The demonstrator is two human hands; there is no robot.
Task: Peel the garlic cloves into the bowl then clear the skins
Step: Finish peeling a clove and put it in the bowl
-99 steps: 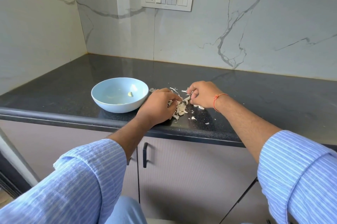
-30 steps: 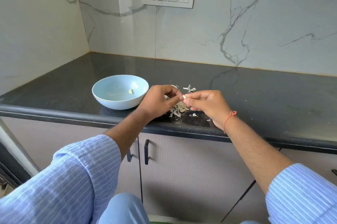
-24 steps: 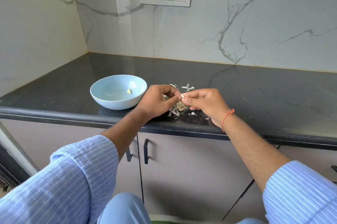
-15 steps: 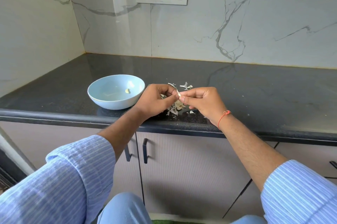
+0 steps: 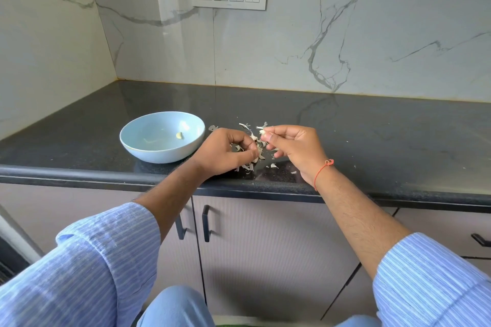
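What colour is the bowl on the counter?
The bowl is pale blue, plain with no pattern; the head view shows it clearly.

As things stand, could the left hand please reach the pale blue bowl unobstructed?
Probably yes: the left hand sits just right of the pale blue bowl, with only bare black countertop between them.

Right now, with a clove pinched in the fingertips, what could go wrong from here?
1. The right hand pinches the small clove above the skins, not over the bowl; a slip might drop it among them.
2. Skin flakes lie near the counter edge; clearing could sweep some off.
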